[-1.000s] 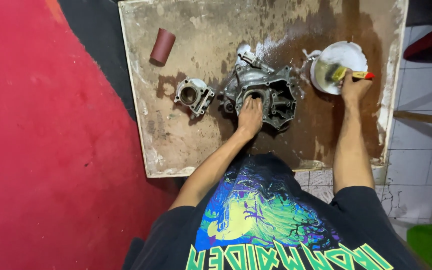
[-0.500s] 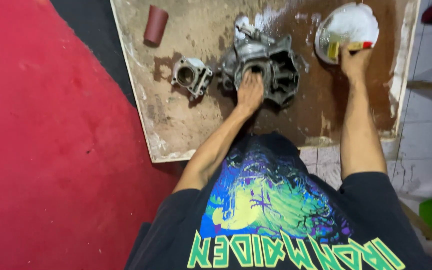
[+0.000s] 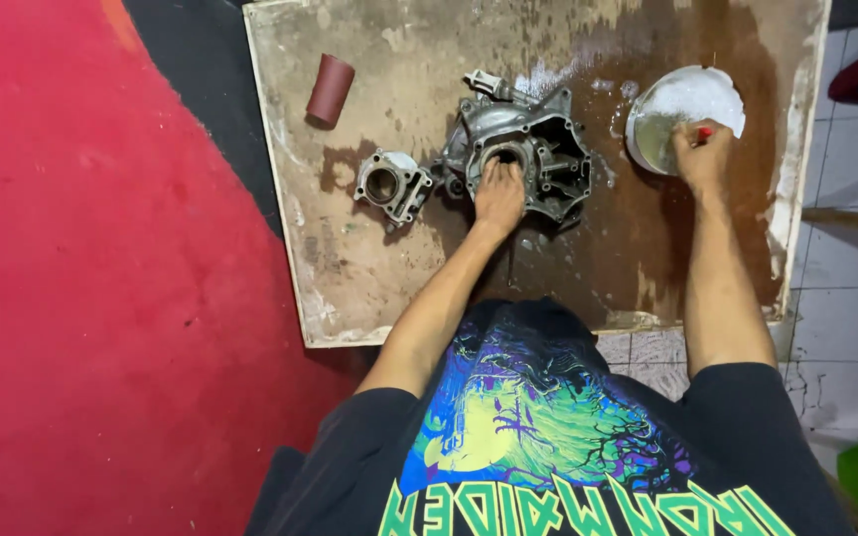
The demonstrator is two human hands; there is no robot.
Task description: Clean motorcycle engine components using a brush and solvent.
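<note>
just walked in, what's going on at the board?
A person leans over a stained, wet board on the floor. The left hand presses on a grey engine case in the middle. The right hand grips a red-handled tool, mostly hidden, at a white bowl to the right. A small metal cylinder lies just left of the case, and a dark red roll sits near the board's far left corner.

Around the engine casing [image 3: 528,149], the counter [image 3: 350,268] lies bare on its near side, open for a hand to pass. A small cylinder part [image 3: 392,185] stands just left of the casing, a dark red roll [image 3: 331,89] farther left and beyond. A white bowl [image 3: 682,114] blocks the right.
</note>
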